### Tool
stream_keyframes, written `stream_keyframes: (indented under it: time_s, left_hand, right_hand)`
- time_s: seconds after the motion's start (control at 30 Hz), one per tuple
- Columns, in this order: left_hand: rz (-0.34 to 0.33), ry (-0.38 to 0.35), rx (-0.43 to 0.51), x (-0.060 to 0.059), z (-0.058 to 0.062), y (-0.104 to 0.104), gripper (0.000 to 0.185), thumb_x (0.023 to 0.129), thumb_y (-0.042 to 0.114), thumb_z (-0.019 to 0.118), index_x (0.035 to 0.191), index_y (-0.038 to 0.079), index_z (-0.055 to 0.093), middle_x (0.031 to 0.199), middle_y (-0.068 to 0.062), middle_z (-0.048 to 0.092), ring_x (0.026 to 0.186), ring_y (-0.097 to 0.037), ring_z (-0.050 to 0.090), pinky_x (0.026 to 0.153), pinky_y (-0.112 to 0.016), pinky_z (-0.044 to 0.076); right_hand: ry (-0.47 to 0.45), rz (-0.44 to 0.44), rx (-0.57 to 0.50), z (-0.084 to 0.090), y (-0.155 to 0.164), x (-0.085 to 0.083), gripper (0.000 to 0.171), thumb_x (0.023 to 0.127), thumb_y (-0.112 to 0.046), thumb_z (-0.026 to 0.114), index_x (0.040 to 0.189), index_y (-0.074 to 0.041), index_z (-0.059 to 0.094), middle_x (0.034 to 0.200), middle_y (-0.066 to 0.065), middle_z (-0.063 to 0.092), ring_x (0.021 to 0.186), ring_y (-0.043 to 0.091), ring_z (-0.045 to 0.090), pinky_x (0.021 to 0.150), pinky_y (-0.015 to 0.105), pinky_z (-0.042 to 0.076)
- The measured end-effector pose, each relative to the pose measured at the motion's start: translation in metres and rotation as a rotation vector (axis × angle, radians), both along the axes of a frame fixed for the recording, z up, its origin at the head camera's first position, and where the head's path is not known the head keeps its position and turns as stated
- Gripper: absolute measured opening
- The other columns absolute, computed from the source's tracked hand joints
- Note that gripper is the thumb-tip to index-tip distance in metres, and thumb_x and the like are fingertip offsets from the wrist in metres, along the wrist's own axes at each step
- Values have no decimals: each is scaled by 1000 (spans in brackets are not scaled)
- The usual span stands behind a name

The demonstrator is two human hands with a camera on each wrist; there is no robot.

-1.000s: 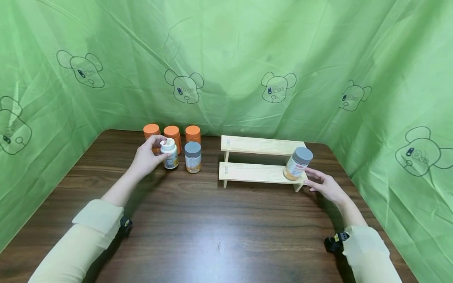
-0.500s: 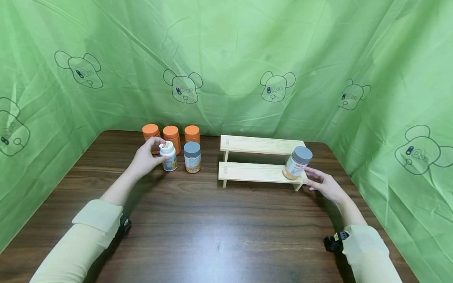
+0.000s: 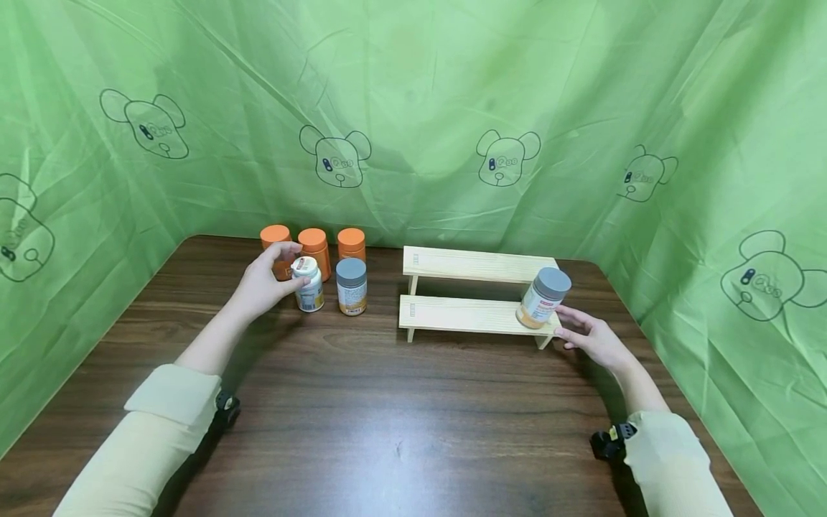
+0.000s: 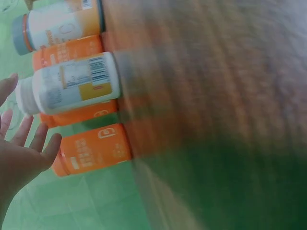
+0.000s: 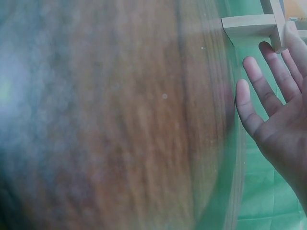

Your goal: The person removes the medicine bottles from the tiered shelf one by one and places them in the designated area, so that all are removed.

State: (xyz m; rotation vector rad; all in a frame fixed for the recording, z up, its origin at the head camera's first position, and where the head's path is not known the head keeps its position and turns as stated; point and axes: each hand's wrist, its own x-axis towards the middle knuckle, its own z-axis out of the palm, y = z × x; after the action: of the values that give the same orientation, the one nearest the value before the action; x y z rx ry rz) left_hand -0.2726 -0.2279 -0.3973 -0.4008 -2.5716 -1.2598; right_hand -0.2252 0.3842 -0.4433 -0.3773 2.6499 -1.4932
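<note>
Now left hand (image 3: 261, 286) beside white-capped bottle (image 3: 309, 283).

Three bottles (image 3: 313, 242) at table (image 3: 388, 431) back-left, two bottles (image 3: 331, 284) before them — stepped shelf (image 3: 472, 314) right, jar (image 3: 543, 298) on lower step.

Both forearms reach forward in pale sleeves, each with a dark band at the wrist. The left hand (image 3: 265, 283) has its fingers spread and loosely extended. The right hand (image 3: 591, 337) is flat, fingers straight.
</note>
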Motion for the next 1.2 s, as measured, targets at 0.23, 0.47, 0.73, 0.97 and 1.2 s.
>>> stream_keyframes:
  time_s: [0.23,0.47,0.73,0.97,1.2]
  left_hand:
    - [-9,2,12,7,18,11,59,82,18,74,134,12,47,136,-13,49,129,-32,40,104,-57,31]
    - [-34,44,41,15,35,28,59,82,21,75,134,13,48,136,-11,50,128,-32,43,105,-54,33]
    - [-60,35,78,25,54,48,60,81,31,75,134,21,49,137,-5,49,128,-24,42,102,-53,37]
    - [-90,69,107,33,69,67,59,81,33,74,134,22,50,138,2,49,129,-19,42,105,-48,35]
    - [-134,103,183,36,81,84,59,81,28,76,133,22,51,136,4,52,127,-13,44,106,-40,35]
  right_hand:
    - [-14,-2,-3,0,0,0,58,93,-16,60,142,6,35,139,32,40,95,-8,57,70,29,56]
    - [7,4,-15,-2,1,0,57,92,-14,61,140,5,38,129,2,53,96,-6,58,69,31,57]
    - [4,1,-7,-3,2,-2,57,92,-11,60,141,6,36,136,22,47,97,-8,56,69,32,57]
    - [-31,-8,9,2,-1,0,56,94,-12,58,142,5,34,139,32,40,92,-8,57,71,31,56]
    - [-36,-7,3,4,-3,2,55,95,-10,57,141,8,34,138,34,39,90,-7,57,71,33,57]
